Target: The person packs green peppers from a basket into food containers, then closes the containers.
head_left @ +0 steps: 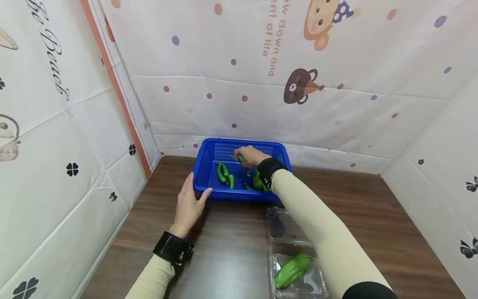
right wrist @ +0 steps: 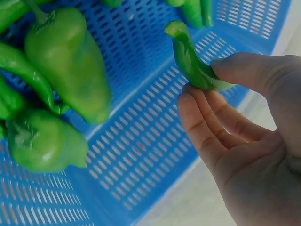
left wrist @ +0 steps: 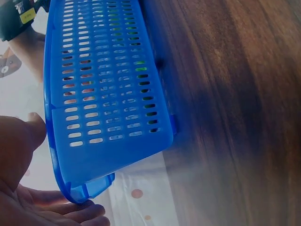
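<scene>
Nearest you, low on the right, a clear tray (head_left: 296, 286) sits on the worktop (head_left: 228, 249) with one fat green pepper (head_left: 292, 270) in it; just beyond it lies a second clear tray (head_left: 285, 226) with something dark inside, too blurred to name. Your right forearm crosses above both to reach the blue basket (head_left: 209, 166) at the back of the worktop.

Your right hand (head_left: 251, 155) is inside the basket, its grip closed on a slim chili (right wrist: 190, 59) — pinched between thumb and fingertips and held clear of the mesh floor. Below it, more peppers (right wrist: 68, 68) lie loose in the basket, thick and thin ones together.

Your left hand (head_left: 188, 203) is open, its straight fingers against the basket's near-left corner and the thumb along the front wall — a bracing touch, it seems, so the light basket does not slide while the other hand picks. The left wrist view shows the rim (left wrist: 70, 188) close to that palm.
</scene>
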Action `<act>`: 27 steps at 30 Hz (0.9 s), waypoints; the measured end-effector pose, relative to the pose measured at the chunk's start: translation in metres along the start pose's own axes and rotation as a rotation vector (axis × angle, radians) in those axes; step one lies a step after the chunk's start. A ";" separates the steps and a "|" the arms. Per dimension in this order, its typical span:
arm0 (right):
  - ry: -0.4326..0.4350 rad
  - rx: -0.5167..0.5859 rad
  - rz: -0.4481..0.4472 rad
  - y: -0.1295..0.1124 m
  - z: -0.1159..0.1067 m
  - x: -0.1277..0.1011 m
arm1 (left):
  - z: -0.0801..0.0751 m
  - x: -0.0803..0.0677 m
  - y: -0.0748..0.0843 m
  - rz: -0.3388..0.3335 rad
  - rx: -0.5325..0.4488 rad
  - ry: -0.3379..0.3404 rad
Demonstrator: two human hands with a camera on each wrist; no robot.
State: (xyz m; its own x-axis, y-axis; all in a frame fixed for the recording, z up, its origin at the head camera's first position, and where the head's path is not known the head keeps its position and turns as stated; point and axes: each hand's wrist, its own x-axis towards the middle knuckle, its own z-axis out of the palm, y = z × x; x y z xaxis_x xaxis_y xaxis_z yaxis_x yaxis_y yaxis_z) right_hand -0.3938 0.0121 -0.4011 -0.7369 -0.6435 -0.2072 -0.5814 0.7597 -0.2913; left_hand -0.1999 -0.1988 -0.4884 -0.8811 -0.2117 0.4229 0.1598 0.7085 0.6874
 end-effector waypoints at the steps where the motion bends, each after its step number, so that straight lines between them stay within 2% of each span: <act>1: 0.003 -0.001 -0.007 0.000 -0.001 -0.002 | -0.001 -0.001 0.000 -0.001 0.001 -0.006; 5: 0.020 0.016 -0.027 0.000 -0.007 -0.011 | -0.002 -0.004 0.003 -0.006 0.016 -0.036; 9: 0.044 0.010 -0.041 0.000 -0.010 -0.019 | -0.002 -0.007 0.007 0.013 0.025 -0.019; 15: 0.071 0.020 -0.065 0.001 -0.014 -0.036 | 0.001 -0.017 0.018 0.121 0.005 0.052; 18: 0.097 0.027 -0.085 0.002 -0.017 -0.047 | 0.004 -0.021 0.026 0.187 -0.034 0.060; 24: 0.167 0.006 -0.120 0.002 -0.027 -0.070 | 0.008 -0.032 0.049 0.308 -0.124 0.004; 27: 0.188 0.004 -0.130 0.000 -0.031 -0.082 | 0.011 -0.039 0.058 0.352 -0.136 -0.037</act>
State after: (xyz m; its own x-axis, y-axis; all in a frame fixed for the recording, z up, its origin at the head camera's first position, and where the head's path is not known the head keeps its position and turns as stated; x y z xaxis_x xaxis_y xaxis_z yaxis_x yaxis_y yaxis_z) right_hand -0.3441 0.0680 -0.3552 -0.7076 -0.7065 0.0095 -0.6743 0.6712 -0.3081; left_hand -0.1610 -0.1422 -0.4711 -0.7769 0.0550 0.6272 0.5109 0.6374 0.5769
